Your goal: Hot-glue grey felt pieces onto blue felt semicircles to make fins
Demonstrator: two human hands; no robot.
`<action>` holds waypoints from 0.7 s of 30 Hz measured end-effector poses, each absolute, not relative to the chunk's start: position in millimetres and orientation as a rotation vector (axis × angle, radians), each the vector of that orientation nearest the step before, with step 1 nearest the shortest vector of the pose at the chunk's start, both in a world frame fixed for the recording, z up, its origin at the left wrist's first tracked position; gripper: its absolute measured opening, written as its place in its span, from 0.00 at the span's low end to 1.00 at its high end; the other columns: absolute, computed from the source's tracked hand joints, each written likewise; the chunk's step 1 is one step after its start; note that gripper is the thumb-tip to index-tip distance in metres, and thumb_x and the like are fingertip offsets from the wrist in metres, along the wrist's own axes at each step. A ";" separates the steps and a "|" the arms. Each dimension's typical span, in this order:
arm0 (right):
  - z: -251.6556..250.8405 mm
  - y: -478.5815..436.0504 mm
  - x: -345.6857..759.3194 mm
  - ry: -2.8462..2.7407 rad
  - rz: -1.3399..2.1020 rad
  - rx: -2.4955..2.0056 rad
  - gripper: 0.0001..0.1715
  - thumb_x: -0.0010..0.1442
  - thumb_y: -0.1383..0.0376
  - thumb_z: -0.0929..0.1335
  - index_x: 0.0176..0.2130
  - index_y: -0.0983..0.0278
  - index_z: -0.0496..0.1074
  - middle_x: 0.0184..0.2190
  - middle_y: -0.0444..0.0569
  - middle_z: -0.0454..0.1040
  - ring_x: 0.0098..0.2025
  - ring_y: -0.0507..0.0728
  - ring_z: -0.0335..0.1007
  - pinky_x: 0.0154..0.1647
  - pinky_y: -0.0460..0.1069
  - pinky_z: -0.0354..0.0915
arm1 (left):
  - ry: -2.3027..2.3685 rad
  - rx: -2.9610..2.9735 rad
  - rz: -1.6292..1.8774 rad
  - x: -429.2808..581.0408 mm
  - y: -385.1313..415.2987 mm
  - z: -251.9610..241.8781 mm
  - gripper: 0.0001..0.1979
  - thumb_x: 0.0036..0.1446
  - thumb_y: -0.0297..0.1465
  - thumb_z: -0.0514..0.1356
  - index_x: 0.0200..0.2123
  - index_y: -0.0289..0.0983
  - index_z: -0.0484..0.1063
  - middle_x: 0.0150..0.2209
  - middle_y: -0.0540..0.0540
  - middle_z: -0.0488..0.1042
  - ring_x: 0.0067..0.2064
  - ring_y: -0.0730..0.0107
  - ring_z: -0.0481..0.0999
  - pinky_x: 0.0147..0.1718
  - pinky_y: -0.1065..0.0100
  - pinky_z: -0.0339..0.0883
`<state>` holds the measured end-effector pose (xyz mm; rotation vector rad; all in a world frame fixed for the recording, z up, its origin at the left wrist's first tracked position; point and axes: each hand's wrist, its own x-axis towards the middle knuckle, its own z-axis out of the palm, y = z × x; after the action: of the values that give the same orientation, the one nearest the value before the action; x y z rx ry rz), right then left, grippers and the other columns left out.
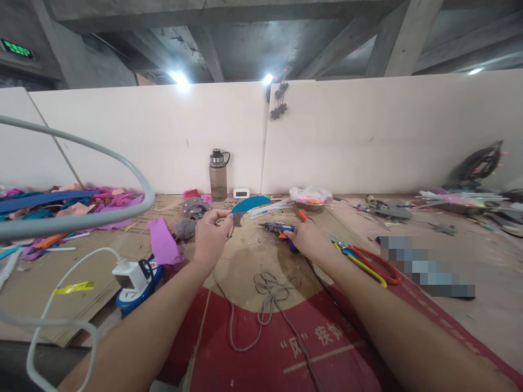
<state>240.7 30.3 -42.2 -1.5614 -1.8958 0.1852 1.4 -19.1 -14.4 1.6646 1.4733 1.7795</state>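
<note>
1. Head view: our left hand (212, 234) pinches, between thumb and forefinger, what appears to be the near end of a blue curved piece (251, 204), raised over the cardboard; a small dark scrap at the fingertips is too small to identify.
2. Our right hand (310, 239) wraps the handle of what looks like a glue gun (288, 228), its nozzle facing the left hand; whether a finger presses the orange trigger we cannot tell.
3. For good handling, we judge, the grip on the piece should be light and at its edge, fingertips well clear of the nozzle, with the gun's dark cable (327, 291) slack and apart from the cord.
4. The piece is a smooth, matt arc, perhaps felt; behind the gun lie slim white sticks (272, 208).
5. Below, soft grey cord (269, 294) loops loosely over flat, printed cardboard (241, 370).
6. Farther out we find a fuzzy yarn ball (185, 229), limp purple cloth (165, 239), red-handled scissors (370, 252) and a translucent bottle (218, 179), standing upright.
</note>
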 end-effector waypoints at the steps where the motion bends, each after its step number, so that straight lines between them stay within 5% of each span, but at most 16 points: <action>1: -36.8 24.8 238.5 -1.867 0.190 -1.553 0.16 0.52 0.61 0.67 0.17 0.62 0.62 0.19 0.50 0.67 0.29 0.57 0.66 0.32 0.52 0.58 | 1.549 1.721 1.788 1.5 -20.8 -13.1 0.08 0.51 0.34 0.59 0.31 0.38 0.76 0.26 0.50 0.74 0.24 0.74 0.68 0.25 0.72 0.59; 3: -26.5 10.0 224.7 -1.882 0.258 -1.455 0.15 0.56 0.59 0.63 0.21 0.62 0.64 0.22 0.48 0.69 0.29 0.56 0.66 0.34 0.51 0.58 | 1.645 1.855 1.821 2.9 -23.9 -10.6 0.07 0.51 0.33 0.59 0.31 0.38 0.76 0.29 0.49 0.75 0.29 0.71 0.71 0.27 0.70 0.60; 6: -18.5 -13.3 187.4 -1.617 0.828 -1.015 0.10 0.53 0.58 0.66 0.30 0.61 0.64 0.29 0.45 0.70 0.33 0.54 0.66 0.38 0.51 0.61 | 1.604 2.091 1.874 7.1 -27.8 -8.0 0.05 0.51 0.30 0.58 0.30 0.39 0.75 0.34 0.48 0.77 0.37 0.67 0.73 0.33 0.68 0.63; 12: -13.9 -35.0 142.1 -1.096 1.670 -0.520 0.22 0.42 0.62 0.74 0.35 0.61 0.63 0.30 0.43 0.70 0.33 0.52 0.67 0.42 0.51 0.62 | 1.432 2.123 1.824 14.1 -33.0 -7.1 0.04 0.51 0.28 0.57 0.30 0.39 0.73 0.42 0.47 0.78 0.39 0.68 0.76 0.29 0.70 0.67; 17: -8.4 -31.9 156.5 -1.122 1.531 -0.695 0.14 0.46 0.61 0.71 0.29 0.62 0.63 0.20 0.36 0.57 0.19 0.46 0.49 0.22 0.45 0.52 | 1.332 1.703 1.733 16.3 -27.0 -11.0 0.05 0.51 0.33 0.59 0.30 0.36 0.71 0.33 0.48 0.77 0.24 0.74 0.74 0.25 0.70 0.69; 21: -14.8 -22.3 163.2 -1.226 1.220 -0.849 0.10 0.49 0.60 0.69 0.28 0.62 0.65 0.19 0.37 0.57 0.20 0.48 0.49 0.20 0.45 0.49 | 1.054 1.335 1.714 22.0 -22.5 -14.4 0.08 0.46 0.33 0.63 0.28 0.35 0.71 0.27 0.51 0.74 0.30 0.72 0.76 0.36 0.66 0.73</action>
<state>163.2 -22.3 -14.8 -0.8491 -1.2257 1.2199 22.0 -22.5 -14.4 1.3350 1.0537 1.7136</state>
